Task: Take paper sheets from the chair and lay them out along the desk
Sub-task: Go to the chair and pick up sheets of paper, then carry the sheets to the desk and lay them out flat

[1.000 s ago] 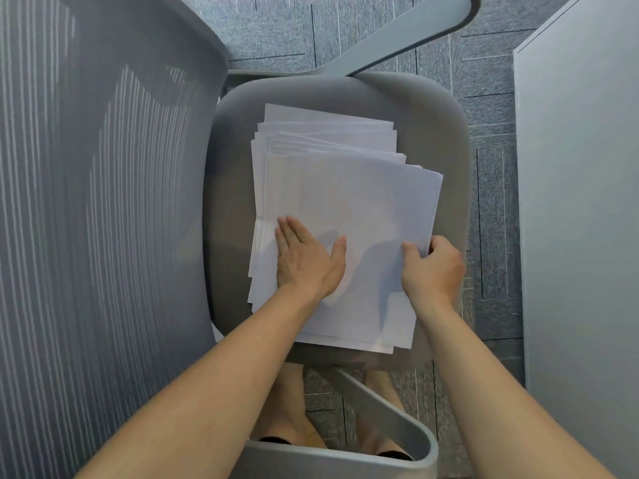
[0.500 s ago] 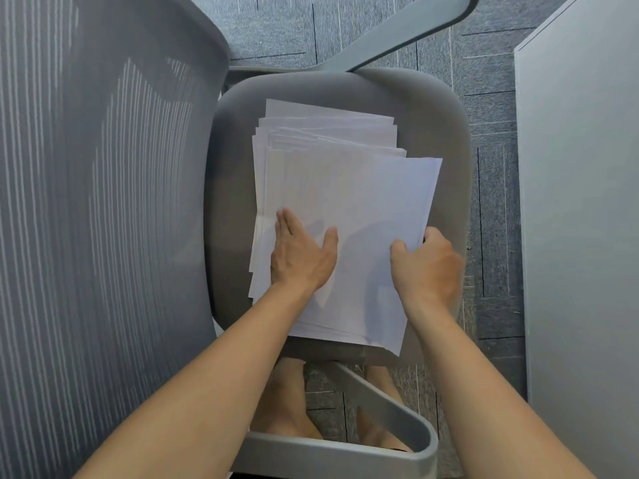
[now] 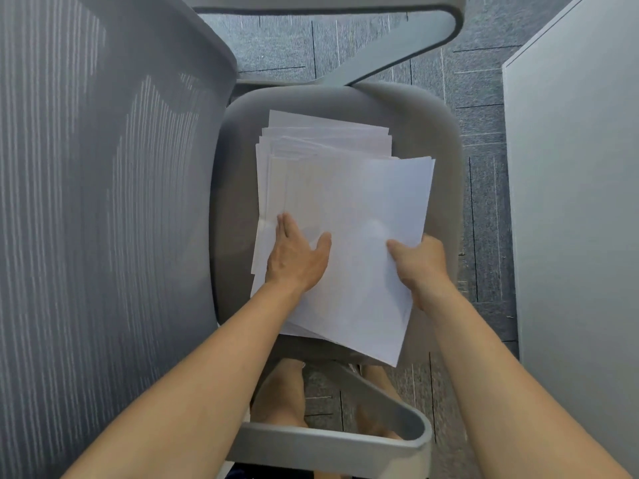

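Note:
A loose stack of white paper sheets (image 3: 321,140) lies on the grey chair seat (image 3: 439,133). My right hand (image 3: 420,264) pinches the right edge of the top sheets (image 3: 359,209), thumb on top, and they tilt up off the stack. My left hand (image 3: 297,257) lies flat, fingers straight, pressing the left part of the stack. The white desk (image 3: 574,202) runs along the right side.
The chair's mesh backrest (image 3: 96,202) fills the left. One grey armrest (image 3: 345,22) arcs at the top and another (image 3: 345,440) sits near me at the bottom. Grey carpet tiles (image 3: 484,209) show between chair and desk. My legs stand below the seat.
My right hand has lifted the top sheets' right edge and drawn them toward me and rightward; their near corner now overhangs the seat. My left hand stays pressed on the stack.

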Demonstrator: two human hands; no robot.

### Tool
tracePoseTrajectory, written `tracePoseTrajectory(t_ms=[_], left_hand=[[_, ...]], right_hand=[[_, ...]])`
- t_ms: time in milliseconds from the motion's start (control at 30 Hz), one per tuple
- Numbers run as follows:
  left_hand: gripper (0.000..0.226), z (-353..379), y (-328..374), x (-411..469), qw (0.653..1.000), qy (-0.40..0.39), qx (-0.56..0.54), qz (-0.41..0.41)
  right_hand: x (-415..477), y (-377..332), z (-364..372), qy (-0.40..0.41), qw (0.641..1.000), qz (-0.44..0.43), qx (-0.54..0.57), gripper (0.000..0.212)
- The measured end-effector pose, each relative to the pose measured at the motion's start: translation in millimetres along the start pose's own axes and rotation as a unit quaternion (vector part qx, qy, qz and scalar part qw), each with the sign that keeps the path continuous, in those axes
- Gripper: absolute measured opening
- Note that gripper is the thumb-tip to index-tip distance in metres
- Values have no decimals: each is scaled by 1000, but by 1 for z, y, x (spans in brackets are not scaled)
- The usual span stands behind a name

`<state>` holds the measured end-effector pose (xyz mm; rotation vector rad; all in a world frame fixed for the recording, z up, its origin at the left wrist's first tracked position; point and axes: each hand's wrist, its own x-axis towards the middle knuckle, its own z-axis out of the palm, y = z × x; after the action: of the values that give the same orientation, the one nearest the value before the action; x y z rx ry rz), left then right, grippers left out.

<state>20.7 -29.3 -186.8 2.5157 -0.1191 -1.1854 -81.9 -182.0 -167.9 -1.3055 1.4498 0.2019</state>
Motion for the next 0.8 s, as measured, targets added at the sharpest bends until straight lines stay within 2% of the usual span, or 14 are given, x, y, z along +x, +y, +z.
tracePoseTrajectory(t_ms=[167,267,400,467,567,667,800], left_hand=[[89,-52,32,-42,999,-44,-23,6],[86,-101,74,-89,995,-66,-33,60],[86,-159,127,-160,980,-111,-98,133],[80,-176,151,-196,966,-142,-149,158],[50,-198,185,-246,932,-214,-233,179],[66,-204,219,-292,901,-293,-235,219],[69,-176,260,-356,882,-379,-166,225]], right_hand=[[-51,-54,-67,11,999,-37,17,12],[-104,-90,-111,22,998,-57,29,18],[-199,-125,-169,62,990,-104,66,22],[-249,-128,-197,88,984,-116,102,27],[-311,-121,-240,142,968,-136,153,24],[-360,-105,-286,200,948,-144,200,17],[-410,-67,-332,244,920,-158,265,9]])
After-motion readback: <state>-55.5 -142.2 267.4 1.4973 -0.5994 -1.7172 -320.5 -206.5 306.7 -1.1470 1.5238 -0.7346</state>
